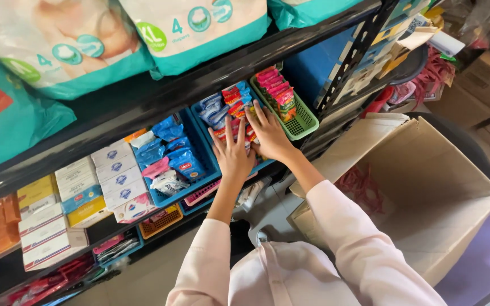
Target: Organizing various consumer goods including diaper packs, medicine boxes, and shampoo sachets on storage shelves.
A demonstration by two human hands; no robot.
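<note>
The small red and blue sachet packs [235, 113] stand on edge in a blue basket [206, 135] on the middle shelf [143, 102], and both my hands are pressed onto the front of that row. My left hand [232, 154] lies flat with its fingers [228, 131] spread over the packs; my right hand [269, 135] sits just beside it, fingers splayed the same way. Neither hand is closed around anything: I am pushing and steadying, not gripping.

The packs look slippery and loosely stacked, so I judge that uneven pressure could tip the row forward and spill some over the basket's low front wall, down toward the lower shelf or the open cardboard box [421, 192] at my right. The green basket [300, 120] of red packets touches the blue one, and a sideways shove from my right hand might nudge it toward the shelf edge. The neighbouring blue basket [184, 187] of pouches to the left could likewise get jostled.
</note>
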